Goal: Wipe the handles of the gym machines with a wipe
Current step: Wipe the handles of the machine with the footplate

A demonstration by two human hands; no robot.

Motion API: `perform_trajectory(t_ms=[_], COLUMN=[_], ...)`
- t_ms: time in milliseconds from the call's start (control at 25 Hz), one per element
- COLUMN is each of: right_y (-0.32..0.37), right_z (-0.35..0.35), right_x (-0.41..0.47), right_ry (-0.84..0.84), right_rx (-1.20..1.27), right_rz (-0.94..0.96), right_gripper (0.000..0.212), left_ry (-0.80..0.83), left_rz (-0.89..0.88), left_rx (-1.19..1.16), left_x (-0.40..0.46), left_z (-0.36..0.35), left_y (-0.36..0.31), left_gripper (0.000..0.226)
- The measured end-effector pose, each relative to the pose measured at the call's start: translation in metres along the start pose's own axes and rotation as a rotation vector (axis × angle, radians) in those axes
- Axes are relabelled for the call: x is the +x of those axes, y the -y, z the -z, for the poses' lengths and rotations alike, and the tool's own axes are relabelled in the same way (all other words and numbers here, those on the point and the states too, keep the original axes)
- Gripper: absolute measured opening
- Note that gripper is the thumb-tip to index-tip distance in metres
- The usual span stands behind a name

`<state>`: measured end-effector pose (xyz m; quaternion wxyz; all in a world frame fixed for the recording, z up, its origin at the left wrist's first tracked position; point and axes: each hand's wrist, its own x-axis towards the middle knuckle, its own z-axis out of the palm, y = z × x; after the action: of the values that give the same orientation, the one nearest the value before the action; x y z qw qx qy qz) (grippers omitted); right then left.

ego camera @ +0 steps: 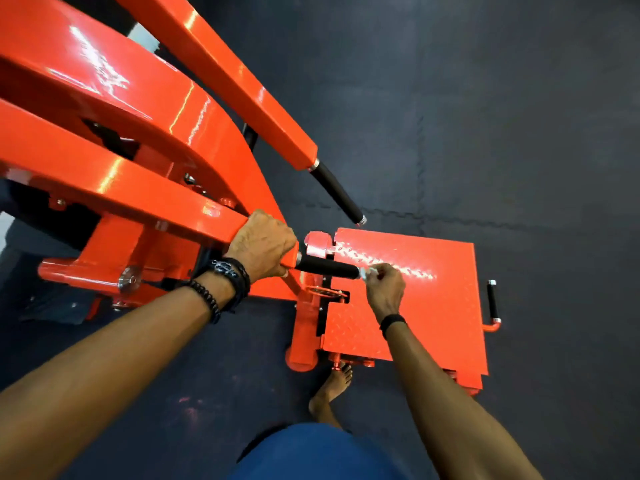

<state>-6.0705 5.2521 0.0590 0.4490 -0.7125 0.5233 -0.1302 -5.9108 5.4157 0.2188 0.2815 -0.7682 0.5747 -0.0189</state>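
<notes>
Currently the orange lever arm (194,216) is gripped by the left hand (261,245), fingers curled round the bar just above the black near handle (327,266), so the arm is steadied. A small white wipe (370,271) is pinched in the right hand (386,289), fingertips closed on it, and is held at the free end of that handle, touching or just off the end cap; exact contact can't be told.

Judged step: the near handle's tip is being wiped, w/ the rest of the grip prob. to be covered too.

To be done well:
- Wipe should be wrapped round the foam grip, not dabbed at one spot, then drawn along its full length w/ a twist so the underside is reached.
- The metal collar next to the left hand should be incl., so that hand may need to be shifted back up the bar.
- Steady hold should be kept on the arm, as it looks pivoted and could swing.

Two more grips seem unwiped as yet, though that can't be confirmed: the far handle (337,194) on the upper arm, and a small side handle (492,299) beside the orange footplate (433,323).
</notes>
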Motion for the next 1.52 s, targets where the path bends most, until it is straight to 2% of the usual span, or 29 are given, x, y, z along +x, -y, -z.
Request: perform_trajectory(t_ms=[80,240,440,640,880,1040,1160,1240,1400,1520], right_y=[0.013,0.031,0.004,-0.030,-0.105,-0.170,-0.194,-0.195,-0.199,-0.204], right_z=[0.016,0.070,0.178,0.277,0.389,0.507,0.589,0.631,0.687,0.723], right_x=[-0.019,-0.064,-0.107,-0.126,-0.100,-0.052,-0.022,0.007,0.086,0.143], right_ry=[-0.030,-0.062,-0.134,-0.151,-0.136,-0.173,-0.205,-0.224,-0.276,-0.243], right_rx=[0.111,0.213,0.382,0.563,0.602,0.574,0.552,0.543,0.499,0.459], right_rz=[0.084,0.220,0.226,0.167,0.186,0.200,0.169,0.200,0.241,0.262], right_gripper=[0.007,0.008,0.012,0.008,0.007,0.017,0.013,0.005,0.014,0.013], left_ry=[-0.066,-0.308,-0.370,-0.366,-0.390,-0.398,-0.382,-0.447,-0.513,-0.575], left_rz=[-0.033,0.102,0.209,0.160,0.066,-0.013,-0.087,-0.123,-0.166,-0.185], left_rx=[-0.017,-0.460,-0.822,-0.869,-0.860,-0.893,-0.919,-0.892,-0.882,-0.938], left_x=[-0.001,-0.015,-0.030,-0.019,0.040,0.116,0.157,0.185,0.267,0.341], left_z=[0.004,0.012,0.047,0.098,0.173,0.239,0.302,0.336,0.395,0.427], left_y=[-0.006,-0.065,-0.179,-0.245,-0.327,-0.423,-0.483,-0.505,-0.518,-0.533], left_gripper=[0.060,0.073,0.081,0.083,0.080,0.078,0.076,0.070,0.070,0.070])
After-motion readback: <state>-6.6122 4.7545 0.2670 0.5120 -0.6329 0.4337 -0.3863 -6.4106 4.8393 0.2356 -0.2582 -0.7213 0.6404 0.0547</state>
